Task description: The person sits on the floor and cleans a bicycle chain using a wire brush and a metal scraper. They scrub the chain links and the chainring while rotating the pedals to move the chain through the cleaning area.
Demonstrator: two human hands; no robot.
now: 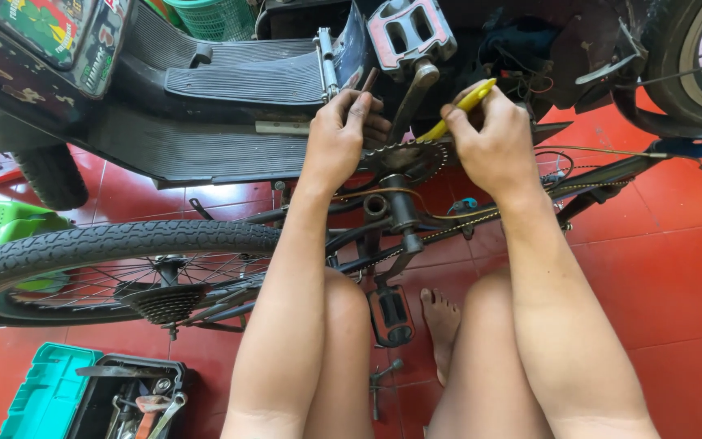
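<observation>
While kneeling on red floor tiles (668,276): left hand (343,134) curled on chainring (406,159) of overturned bicycle, right hand (493,142) gripping yellow-handled tool (458,110); open toolbox (123,398) at bottom-left floor corner.

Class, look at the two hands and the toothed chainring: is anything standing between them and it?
Nothing visible. The left hand rests at the chainring, and the right hand brings a yellow-handled tool straight to its upper edge.

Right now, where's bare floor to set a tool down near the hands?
Bare red floor lies right of the right arm, below the frame. A smaller patch lies between the rear wheel and toolbox. Around the chainring, where both hands work, it is crowded.
</observation>
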